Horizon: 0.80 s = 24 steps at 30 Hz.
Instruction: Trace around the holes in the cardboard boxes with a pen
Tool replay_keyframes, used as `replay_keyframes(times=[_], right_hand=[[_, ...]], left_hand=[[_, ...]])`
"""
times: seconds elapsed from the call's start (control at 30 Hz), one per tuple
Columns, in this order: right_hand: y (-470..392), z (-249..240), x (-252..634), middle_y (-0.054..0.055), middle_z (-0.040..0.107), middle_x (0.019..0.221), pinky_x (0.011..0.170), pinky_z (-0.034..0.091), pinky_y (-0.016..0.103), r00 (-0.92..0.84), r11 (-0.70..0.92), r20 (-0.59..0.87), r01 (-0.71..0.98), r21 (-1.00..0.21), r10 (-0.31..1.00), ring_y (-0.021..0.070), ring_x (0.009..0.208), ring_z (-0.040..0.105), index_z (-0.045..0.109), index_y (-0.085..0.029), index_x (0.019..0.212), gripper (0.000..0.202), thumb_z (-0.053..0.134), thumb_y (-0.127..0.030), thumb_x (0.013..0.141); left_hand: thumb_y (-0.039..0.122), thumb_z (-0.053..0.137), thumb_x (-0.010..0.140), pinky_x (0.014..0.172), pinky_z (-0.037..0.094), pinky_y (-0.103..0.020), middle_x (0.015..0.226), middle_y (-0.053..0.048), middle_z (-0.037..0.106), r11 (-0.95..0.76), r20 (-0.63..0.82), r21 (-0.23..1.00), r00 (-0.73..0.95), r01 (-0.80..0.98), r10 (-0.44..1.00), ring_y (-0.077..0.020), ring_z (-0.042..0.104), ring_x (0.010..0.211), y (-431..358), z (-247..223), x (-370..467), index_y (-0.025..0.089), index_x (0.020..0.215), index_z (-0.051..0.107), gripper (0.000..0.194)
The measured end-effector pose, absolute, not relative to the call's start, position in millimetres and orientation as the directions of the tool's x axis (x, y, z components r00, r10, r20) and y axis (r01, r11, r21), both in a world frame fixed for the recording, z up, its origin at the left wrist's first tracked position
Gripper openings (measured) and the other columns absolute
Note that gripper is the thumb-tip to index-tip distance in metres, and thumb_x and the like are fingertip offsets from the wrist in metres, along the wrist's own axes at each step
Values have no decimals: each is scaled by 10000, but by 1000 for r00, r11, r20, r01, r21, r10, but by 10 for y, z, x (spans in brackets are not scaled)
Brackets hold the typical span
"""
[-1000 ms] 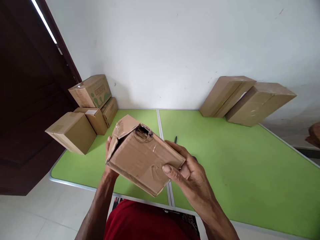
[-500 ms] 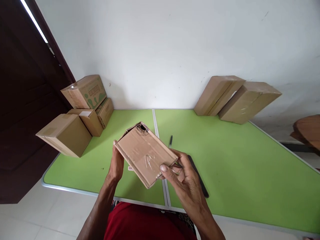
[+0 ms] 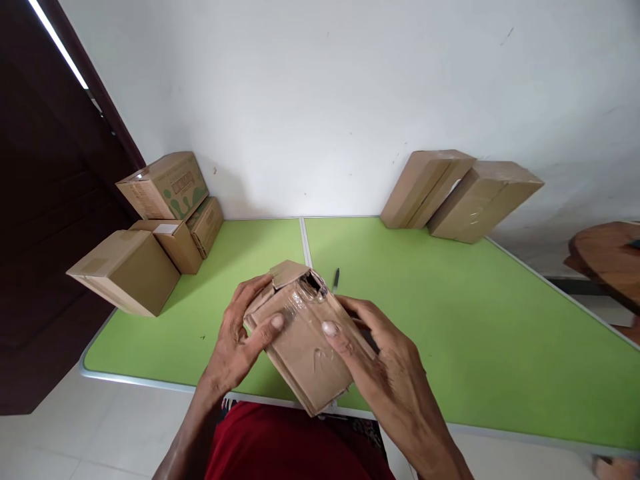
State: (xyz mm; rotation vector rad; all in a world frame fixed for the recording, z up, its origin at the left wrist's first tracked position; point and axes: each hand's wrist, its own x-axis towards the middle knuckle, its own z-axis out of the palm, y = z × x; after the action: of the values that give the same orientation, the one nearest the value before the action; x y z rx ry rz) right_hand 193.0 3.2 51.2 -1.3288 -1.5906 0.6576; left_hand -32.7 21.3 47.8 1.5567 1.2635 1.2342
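I am holding the box (image 3: 307, 340) between both hands — left hand (image 3: 239, 340) gripping its side, right hand (image 3: 385, 353) its other side, thumbs pressing on top, so the torn end is facing away from my fingers.

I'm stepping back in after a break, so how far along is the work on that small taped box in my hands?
Done: the small taped box has a torn hole at its far end and one flap lifted. In hand: left hand and right hand grip it above the green table, thumbs on the taped top. Left: that tape looks unbroken; the pen lies unused behind, and other boxes look shut.
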Motion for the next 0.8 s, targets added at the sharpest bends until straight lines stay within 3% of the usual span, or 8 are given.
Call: replay_keyframes(times=[0.2,0.37,0.53,0.67,0.8], right_hand=[[40,569,1730,81,802,1176,940,576,378,56,312,374,447,-839,926,255,1085,766,767,-235,1182,369,575,-537,1092],[15,594,1738,44,804,1033,843,583,357,73,245,305,432,-868,950,238,923,766,783,-248,1055,362,635,-578,1043],[7,605,1757,57,818,1013,855,596,378,119,204,274,408,-890,954,256,902,771,784,-246,1016,398,627,-612,1021],[3,586,1775,62,826,986,857,605,390,127,193,264,409,-892,956,258,869,775,779,-243,1000,375,626,-586,1015],[-5,570,1759,71,826,993,833,613,388,119,203,275,419,-885,954,260,868,779,782,-232,1008,366,629,-564,1012]], left_hand=[[561,727,1000,1246,457,-534,1579,-110,605,-263,264,911,39,317,964,-349,574,1467,-20,438,-295,290,1493,654,567],[514,758,996,1192,508,-483,1538,-91,632,-248,254,897,33,366,967,-320,620,1408,-81,483,-301,315,1487,647,542],[530,757,991,1205,491,-484,1504,-94,647,-292,302,870,39,398,953,-321,598,1435,-88,467,-240,303,1443,665,514],[522,771,978,1179,516,-497,1481,-94,658,-261,277,882,18,392,961,-313,626,1404,-127,459,-205,303,1460,603,556],[478,791,956,1140,550,-480,1498,-95,653,-242,316,834,-70,495,946,-310,630,1407,-181,563,-176,305,1509,558,624]])
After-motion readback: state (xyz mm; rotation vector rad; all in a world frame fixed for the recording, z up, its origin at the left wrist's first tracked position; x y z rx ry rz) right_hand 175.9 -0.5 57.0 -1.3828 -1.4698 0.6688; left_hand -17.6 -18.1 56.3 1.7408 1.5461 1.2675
